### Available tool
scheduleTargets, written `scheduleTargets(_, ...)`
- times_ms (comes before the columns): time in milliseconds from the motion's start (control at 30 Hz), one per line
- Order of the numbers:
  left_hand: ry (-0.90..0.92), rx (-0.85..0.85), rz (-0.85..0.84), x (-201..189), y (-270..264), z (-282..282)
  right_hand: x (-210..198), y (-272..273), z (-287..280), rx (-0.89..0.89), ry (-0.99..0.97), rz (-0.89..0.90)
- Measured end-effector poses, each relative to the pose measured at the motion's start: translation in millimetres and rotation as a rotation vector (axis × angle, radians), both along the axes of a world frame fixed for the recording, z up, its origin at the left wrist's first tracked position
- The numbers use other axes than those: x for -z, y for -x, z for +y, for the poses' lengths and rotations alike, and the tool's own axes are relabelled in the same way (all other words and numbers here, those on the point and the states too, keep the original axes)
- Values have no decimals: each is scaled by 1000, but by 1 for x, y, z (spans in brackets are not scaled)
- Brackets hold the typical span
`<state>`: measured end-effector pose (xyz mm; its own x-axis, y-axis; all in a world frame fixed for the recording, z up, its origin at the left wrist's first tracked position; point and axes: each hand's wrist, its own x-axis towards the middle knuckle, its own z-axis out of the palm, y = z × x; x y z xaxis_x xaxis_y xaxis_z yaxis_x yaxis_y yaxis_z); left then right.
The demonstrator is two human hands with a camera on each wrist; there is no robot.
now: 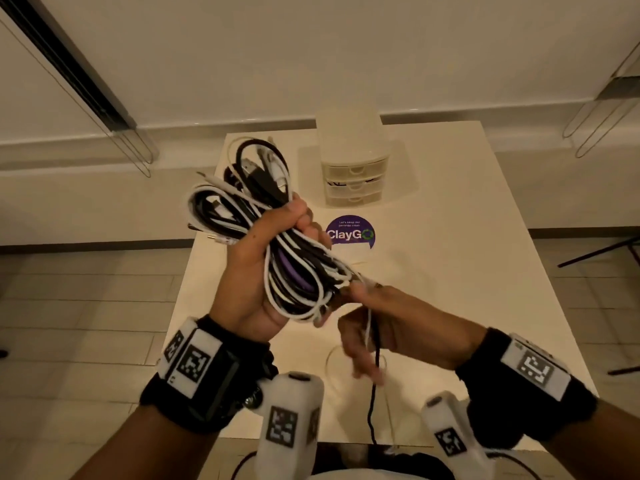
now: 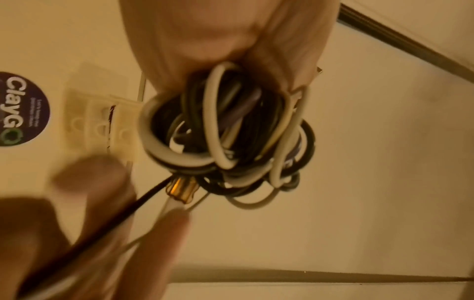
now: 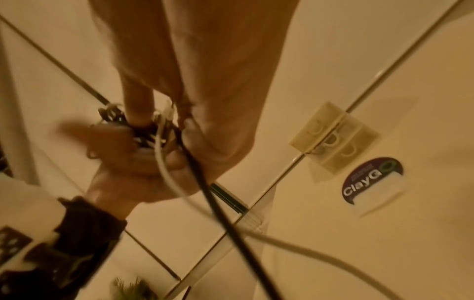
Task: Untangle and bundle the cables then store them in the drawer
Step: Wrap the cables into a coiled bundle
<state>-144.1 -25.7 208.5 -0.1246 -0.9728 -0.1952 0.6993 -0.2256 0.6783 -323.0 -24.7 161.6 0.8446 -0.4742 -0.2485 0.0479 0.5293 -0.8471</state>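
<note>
The left hand (image 1: pixel 252 271) grips a tangled bundle of cables (image 1: pixel 263 230), fingers and thumb curled round its middle. The bundle is held in the air above the left half of the table (image 1: pixel 450 271), clear of the surface. It contains black, white and one purple cable; loops stick out above and below the fist.

The right hand (image 1: pixel 377 327) is at the lower end of the bundle. Its fingertips pinch loose strands there: a black cable (image 1: pixel 373 403) and a white cable (image 1: pixel 367 327) run down through the hand toward the near edge of the table. The hand is blurred, so the exact finger contact cannot be told.

A small drawer unit (image 1: pixel 353 168) stands near the far edge of the table, all three drawers pushed in. A round purple sticker (image 1: pixel 350 233) lies on the table just in front of the unit.
</note>
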Motion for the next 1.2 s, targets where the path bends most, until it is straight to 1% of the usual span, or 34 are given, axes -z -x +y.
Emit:
scheduleTargets(100,39,-96,-13,-1,-17,-8,9,14,5,137,28,84)
scheduleTargets(167,71,-140,-9,-2,-26,-11,15,30,9,200,94,123)
scheduleTargets(200,83,-155,-5,-2,-30,-12,17,38,10,208,184,169)
scheduleTargets(300,90,-161,-15,-2,-43,-12,22,62,9,154,692,468)
scheduleTargets(333,82,-139,-29,-4,-46,-11,22,69,7,151,801,545)
scheduleTargets(400,41,-62,-72,-5,-50,-10,17,79,2,115,969,608)
scheduleTargets(467,-44,36,-159,-3,-48,-8,4,81,-6,-8,1210,697)
scheduleTargets(533,-122,184,-225,1,-40,-6,-18,75,-15,-106,1420,793)
scheduleTargets(567,-150,265,-248,4,-36,-5,-32,68,-20,-126,1468,820)
scheduleTargets(633,-172,422,-311,7,-25,-1,-58,50,-30,-140,1502,829)
scheduleTargets(700,-168,517,-303,10,-13,4,-73,31,-39,-153,1491,814)
scheduleTargets(733,-161,517,-271,11,-9,6,-76,23,-41,-157,1489,811)
scheduleTargets(800,-168,470,-223,11,-3,6,-79,12,-41,-106,1465,807)
scheduleTargets(867,-193,399,-262,11,-2,7,-76,6,-39,40,1335,775)
scheduleTargets(933,-163,326,-369,14,-4,10,-75,2,-40,162,1070,719)
scheduleTargets(1000,-126,252,-450,16,-5,12,-77,-2,-43,251,701,552)
scheduleTargets(1067,-67,184,-511,17,-6,13,-74,-5,-49,357,384,398)
scheduleTargets(1133,10,132,-557,17,-7,11,-70,-10,-52,445,197,298)
scheduleTargets(1200,49,140,-571,17,-5,9,-65,-19,-52,519,139,249)
